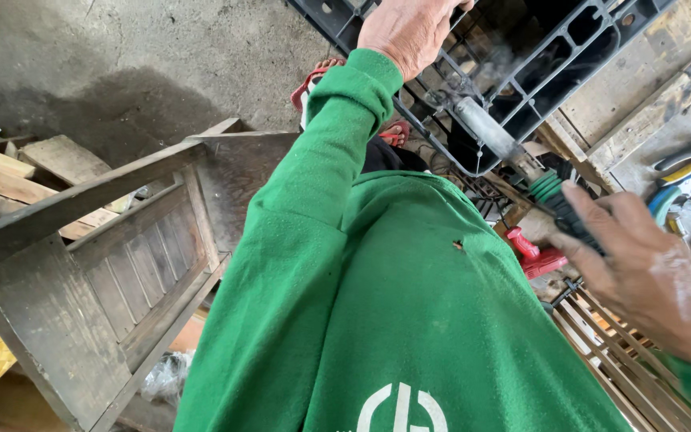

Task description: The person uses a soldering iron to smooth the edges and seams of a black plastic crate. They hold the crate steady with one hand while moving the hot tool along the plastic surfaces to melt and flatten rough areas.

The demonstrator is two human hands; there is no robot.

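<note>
My left hand (405, 32), in a green sleeve, rests on the rim of a black plastic crate (549, 68) with a grid of openings and grips it. My right hand (649, 276) holds the black and green handle of a tool with a grey metal barrel (485, 128). The barrel's tip touches the crate's grid, and a wisp of smoke rises there. My green shirt fills the middle of the view.
A dark wooden chair (97, 264) stands at the left, with cut wood blocks (33, 168) behind it. Red sandals (309, 84) show on the concrete floor. A red object (533, 256), a wooden slatted frame (625, 360) and hand tools (689, 172) lie at the right.
</note>
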